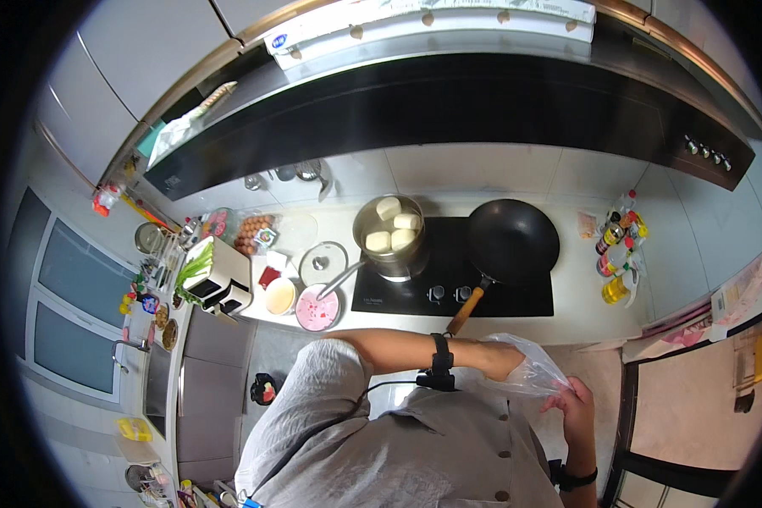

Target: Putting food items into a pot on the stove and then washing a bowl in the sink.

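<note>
In front of my chest, my left hand (505, 363) is inside a clear plastic bag (536, 371), its fingers partly hidden by the film. My right hand (570, 399) pinches the bag's far end between thumb and fingers. Beyond them is the cooktop (451, 267). A steel pot (390, 260) on its left holds several pale round-edged pieces (402, 239), perhaps buns. A black wok (513, 241) stands on the right, its wooden handle (467, 311) pointing towards me. Left of the cooktop, a bowl (317, 308) of pink mixture has a metal utensil (340, 281) in it.
A glass lid (324, 263), a tub (280, 296), eggs (254, 233) and a knife block (225, 279) stand on the left counter. Bottles (616, 257) line the right side. The range hood (432, 108) spans above. A doorway lies at the lower right.
</note>
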A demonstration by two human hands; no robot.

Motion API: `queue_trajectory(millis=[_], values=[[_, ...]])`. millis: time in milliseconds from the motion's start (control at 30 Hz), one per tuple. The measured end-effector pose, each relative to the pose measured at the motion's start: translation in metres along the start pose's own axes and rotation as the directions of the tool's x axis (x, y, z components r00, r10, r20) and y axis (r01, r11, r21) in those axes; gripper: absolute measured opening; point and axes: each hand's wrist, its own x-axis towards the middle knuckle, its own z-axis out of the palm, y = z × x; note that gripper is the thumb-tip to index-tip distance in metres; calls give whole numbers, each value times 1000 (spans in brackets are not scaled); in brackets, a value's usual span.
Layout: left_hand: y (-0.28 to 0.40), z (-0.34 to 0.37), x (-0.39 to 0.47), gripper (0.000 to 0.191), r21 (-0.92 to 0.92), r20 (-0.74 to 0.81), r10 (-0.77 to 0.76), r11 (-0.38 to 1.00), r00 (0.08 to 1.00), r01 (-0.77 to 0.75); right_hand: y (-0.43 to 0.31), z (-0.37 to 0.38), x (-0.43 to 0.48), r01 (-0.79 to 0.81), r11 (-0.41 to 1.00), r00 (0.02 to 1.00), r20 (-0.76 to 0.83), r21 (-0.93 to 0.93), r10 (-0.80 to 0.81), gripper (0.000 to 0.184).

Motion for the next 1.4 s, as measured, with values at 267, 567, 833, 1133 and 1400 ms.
queue_trajectory(millis=[267, 567, 833, 1133, 1400], values=[[45, -40, -46, 47, 170, -201, 114, 982, 973, -80, 13, -26, 6, 181, 960, 982, -92, 214, -164, 18], [3, -97, -113, 39, -696, -488, -187, 673, 853, -251, 6, -31, 33, 167, 931, 983, -129, 326, -132, 19], [-192, -94, -216, 35, -862, -450, -874, 373, 182, -343, 20, -29, 31, 186, 952, 954, -275, 245, -116, 19], [-360, -96, -203, 50, -876, -432, -900, 433, -53, -211, 5, 10, 12, 90, 987, 900, -436, 135, -22, 24], [-386, -94, -183, 58, -662, -695, -709, 566, -120, 491, -3, 51, 15, 80, 985, 893, -450, 154, -2, 23]])
